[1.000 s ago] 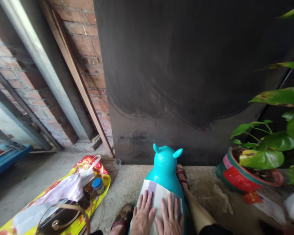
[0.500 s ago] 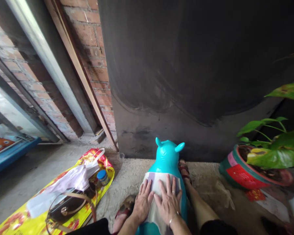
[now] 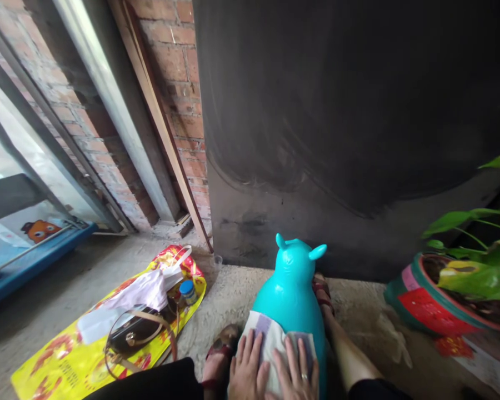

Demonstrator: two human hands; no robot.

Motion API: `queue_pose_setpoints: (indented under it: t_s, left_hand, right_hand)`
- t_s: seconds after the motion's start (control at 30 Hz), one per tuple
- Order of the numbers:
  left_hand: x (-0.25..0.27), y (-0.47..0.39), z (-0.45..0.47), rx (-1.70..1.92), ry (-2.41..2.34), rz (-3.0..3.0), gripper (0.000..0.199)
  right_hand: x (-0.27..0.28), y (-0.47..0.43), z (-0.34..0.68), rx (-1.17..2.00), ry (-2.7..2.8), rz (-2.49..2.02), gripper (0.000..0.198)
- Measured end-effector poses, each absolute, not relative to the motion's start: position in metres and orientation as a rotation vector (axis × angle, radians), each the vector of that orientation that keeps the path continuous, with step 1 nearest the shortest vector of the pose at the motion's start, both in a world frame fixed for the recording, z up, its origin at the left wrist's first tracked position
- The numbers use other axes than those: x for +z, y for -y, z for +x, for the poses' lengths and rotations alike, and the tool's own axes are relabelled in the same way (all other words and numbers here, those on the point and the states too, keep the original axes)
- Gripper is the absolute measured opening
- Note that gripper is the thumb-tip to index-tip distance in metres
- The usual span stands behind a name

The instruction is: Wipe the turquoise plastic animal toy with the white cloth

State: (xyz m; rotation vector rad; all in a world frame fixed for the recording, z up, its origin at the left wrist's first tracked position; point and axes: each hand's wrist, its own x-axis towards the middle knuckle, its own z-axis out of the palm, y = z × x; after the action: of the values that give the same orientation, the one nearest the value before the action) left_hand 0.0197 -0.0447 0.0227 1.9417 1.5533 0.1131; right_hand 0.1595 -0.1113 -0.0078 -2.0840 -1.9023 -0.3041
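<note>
Where cloth (image 3: 270, 344) drapes toy (image 3: 290, 294), both hands (image 3: 246, 371) (image 3: 294, 375) press flat.

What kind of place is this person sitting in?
Probably a rough porch or yard corner of a home. The floor is bare concrete, a brick wall stands behind, and a potted plant sits close by. Both hands, left and right, press a cloth on a teal toy.

Dark metal panel (image 3: 350, 111) against brick wall (image 3: 179, 78), concrete floor (image 3: 233, 289)
</note>
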Motion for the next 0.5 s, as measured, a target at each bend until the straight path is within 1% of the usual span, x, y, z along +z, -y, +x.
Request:
queue_pose_setpoints:
  t_s: [0.07,0.13,0.2,0.27,0.33,0.4,0.43,0.5]
  left_hand:
    - [0.023,0.031,0.018,0.181,-1.515,1.896,0.060]
    - [0.024,0.017,0.018,0.263,-1.485,1.802,0.061]
    - [0.025,0.007,0.019,0.311,-1.483,1.701,0.063]
    - [0.022,0.004,0.019,0.344,-1.479,1.648,0.064]
    - [0.013,0.010,0.019,0.383,-1.488,1.648,0.061]
    - [-0.003,0.024,0.016,0.420,-1.551,1.698,0.058]
    - [-0.012,0.033,0.014,0.430,-1.608,1.738,0.057]
    - [-0.033,0.054,0.009,0.483,-1.713,1.870,0.054]
  right_hand:
    - [0.015,0.085,0.166,-0.022,2.032,-2.034,0.056]
    - [0.039,0.054,0.174,0.209,2.099,-2.013,0.055]
    - [0.060,0.026,0.179,0.353,2.114,-2.005,0.054]
    - [0.072,0.010,0.182,0.391,2.108,-1.988,0.052]
    - [0.072,0.009,0.182,0.354,2.115,-1.946,0.050]
    - [0.060,0.025,0.181,0.214,2.133,-1.894,0.051]
    - [0.048,0.037,0.180,0.094,2.157,-1.847,0.052]
    - [0.019,0.066,0.176,-0.244,2.173,-1.728,0.051]
